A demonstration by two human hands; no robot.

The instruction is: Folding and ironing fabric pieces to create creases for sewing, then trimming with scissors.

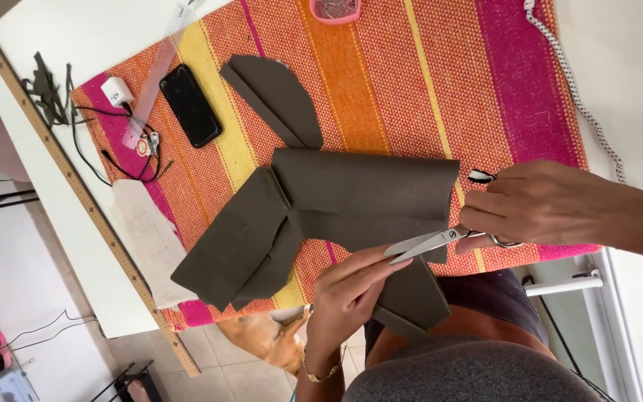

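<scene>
A folded piece of dark olive fabric (351,201) lies on a striped orange, pink and yellow cloth (426,82) that covers a white table (61,246). My right hand (537,205) holds silver scissors (433,242) with their blades slightly apart at the fabric's near edge. My left hand (351,290) pinches that edge of the olive fabric just under the blades. A second olive piece (277,97) lies farther up the cloth.
A black phone (190,104), a white charger (118,91) with a black cable, a long wooden ruler (83,201) and olive scraps (50,93) lie at the left. A pink tray (335,9) of pins sits at the top. Dotted trim (582,97) runs along the right.
</scene>
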